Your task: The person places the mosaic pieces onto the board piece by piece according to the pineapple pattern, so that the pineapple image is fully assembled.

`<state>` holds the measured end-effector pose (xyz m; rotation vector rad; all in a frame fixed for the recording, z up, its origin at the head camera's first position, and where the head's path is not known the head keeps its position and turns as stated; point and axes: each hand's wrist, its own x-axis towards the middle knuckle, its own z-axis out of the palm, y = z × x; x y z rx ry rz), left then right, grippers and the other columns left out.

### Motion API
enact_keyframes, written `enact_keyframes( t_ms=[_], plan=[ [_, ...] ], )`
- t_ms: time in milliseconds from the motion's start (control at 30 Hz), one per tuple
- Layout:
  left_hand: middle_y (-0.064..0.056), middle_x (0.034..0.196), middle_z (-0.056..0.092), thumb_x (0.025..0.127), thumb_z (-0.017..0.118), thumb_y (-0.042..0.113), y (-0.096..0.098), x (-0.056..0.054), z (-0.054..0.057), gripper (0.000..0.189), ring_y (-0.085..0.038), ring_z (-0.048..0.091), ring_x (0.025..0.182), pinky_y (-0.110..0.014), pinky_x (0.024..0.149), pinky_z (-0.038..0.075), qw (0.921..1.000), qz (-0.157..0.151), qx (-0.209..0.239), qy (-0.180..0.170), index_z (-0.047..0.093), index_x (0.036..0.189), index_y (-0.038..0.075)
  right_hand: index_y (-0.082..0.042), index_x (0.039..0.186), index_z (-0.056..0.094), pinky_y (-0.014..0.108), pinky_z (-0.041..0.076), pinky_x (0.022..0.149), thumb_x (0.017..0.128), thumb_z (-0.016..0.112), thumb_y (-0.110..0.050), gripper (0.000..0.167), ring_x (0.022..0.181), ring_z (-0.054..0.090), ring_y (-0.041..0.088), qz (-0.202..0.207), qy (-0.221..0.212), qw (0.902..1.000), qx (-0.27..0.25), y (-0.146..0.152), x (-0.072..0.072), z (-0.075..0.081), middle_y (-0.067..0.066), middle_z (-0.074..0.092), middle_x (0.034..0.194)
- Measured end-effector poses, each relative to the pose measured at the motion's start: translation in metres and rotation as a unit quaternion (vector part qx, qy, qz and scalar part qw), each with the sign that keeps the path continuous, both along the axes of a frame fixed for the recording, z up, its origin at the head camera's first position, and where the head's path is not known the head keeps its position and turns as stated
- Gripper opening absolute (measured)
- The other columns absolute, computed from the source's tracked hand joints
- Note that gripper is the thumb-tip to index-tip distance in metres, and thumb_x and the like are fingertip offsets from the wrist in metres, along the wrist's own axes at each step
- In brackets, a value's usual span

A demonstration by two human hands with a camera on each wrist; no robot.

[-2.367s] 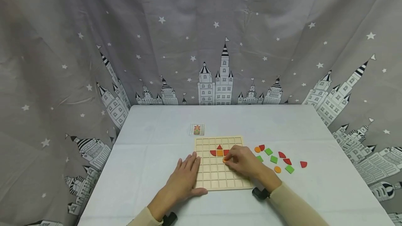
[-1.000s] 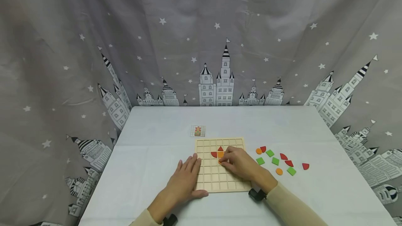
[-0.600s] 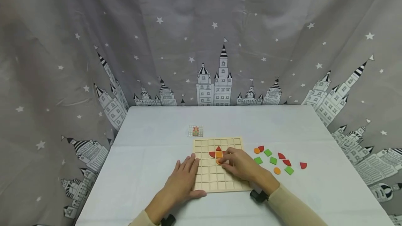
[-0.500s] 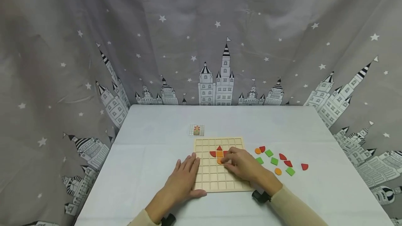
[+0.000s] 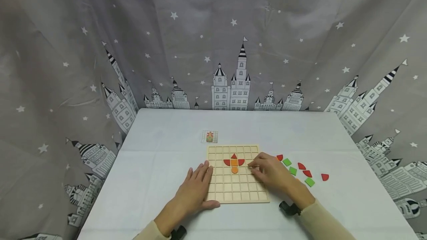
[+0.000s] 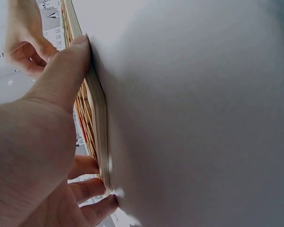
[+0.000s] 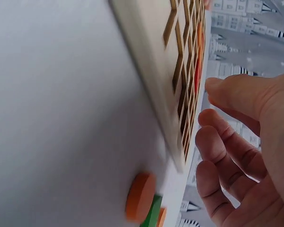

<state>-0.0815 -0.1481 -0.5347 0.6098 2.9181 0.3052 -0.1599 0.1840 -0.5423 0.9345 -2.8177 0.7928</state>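
Observation:
A square wooden grid board [image 5: 230, 192] lies on the table. Set in it are a red triangle [image 5: 234, 156], an orange square [image 5: 234, 162] with a red quarter-circle [image 5: 227, 162] on either side, and an orange disc [image 5: 235, 170] just below the square. My left hand [image 5: 191, 193] rests at the board's left edge, fingers straight, thumb by the near left corner. Over the board's right side hovers my right hand [image 5: 273, 173], its fingers loosely bent; in the right wrist view nothing shows between thumb and fingers.
Beyond the board lies a small pattern card [image 5: 209, 136]. Right of it are loose red quarter-circles [image 5: 325, 177] and green squares [image 5: 310, 182], partly covered by the right hand. An orange disc [image 7: 141, 197] shows beside the board in the right wrist view. A grey curtain [image 5: 186, 47] hangs behind.
My right hand has carried the orange disc left to below the orange square, let it go, and drawn back to the right, uncovering the right red quarter-circle. The left hand has stayed put.

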Motion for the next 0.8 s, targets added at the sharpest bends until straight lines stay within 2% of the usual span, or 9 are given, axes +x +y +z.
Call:
enact_keyframes(
  t_ms=[367,500,667,800],
  plan=[
    [-0.028,0.188,0.037,0.091,0.091,0.073,0.001,0.001,0.006,0.125,-0.047,0.040,0.175,-0.072,0.139,0.039,1.0000,0.003,-0.001,-0.006,0.042,0.177,-0.003,-0.016,0.121,0.091,0.025,0.058,0.080,0.098,0.095,-0.014,0.023,0.093,0.065,0.010,-0.062,-0.012,0.9980,0.004,0.033,0.003,-0.006,-0.003,0.079,0.116],
    [-0.029,0.187,0.037,0.091,0.091,0.072,0.001,0.001,0.005,0.124,-0.047,0.040,0.175,-0.073,0.139,0.039,1.0000,0.002,0.002,-0.007,0.042,0.177,-0.004,-0.016,0.120,0.091,0.027,0.061,0.081,0.096,0.097,-0.014,0.025,0.093,0.067,0.010,-0.082,-0.001,0.9966,0.003,0.047,0.002,-0.009,-0.002,0.078,0.115],
    [-0.029,0.188,0.037,0.092,0.090,0.072,0.000,0.000,0.001,0.124,-0.048,0.040,0.175,-0.074,0.138,0.039,1.0000,0.002,0.004,-0.004,0.041,0.177,-0.003,-0.010,0.117,0.089,0.028,0.061,0.076,0.094,0.097,-0.006,0.024,0.088,0.069,0.015,-0.083,0.027,0.9955,-0.035,0.067,-0.002,-0.011,0.003,0.080,0.113],
    [-0.029,0.187,0.037,0.092,0.091,0.073,0.000,-0.001,0.000,0.124,-0.048,0.040,0.175,-0.074,0.138,0.039,1.0000,0.001,0.005,-0.001,0.042,0.177,-0.004,-0.010,0.119,0.089,0.030,0.062,0.080,0.096,0.095,-0.006,0.024,0.092,0.070,0.016,-0.124,0.014,0.9920,-0.023,0.080,-0.007,-0.011,0.005,0.079,0.116]
  ],
)
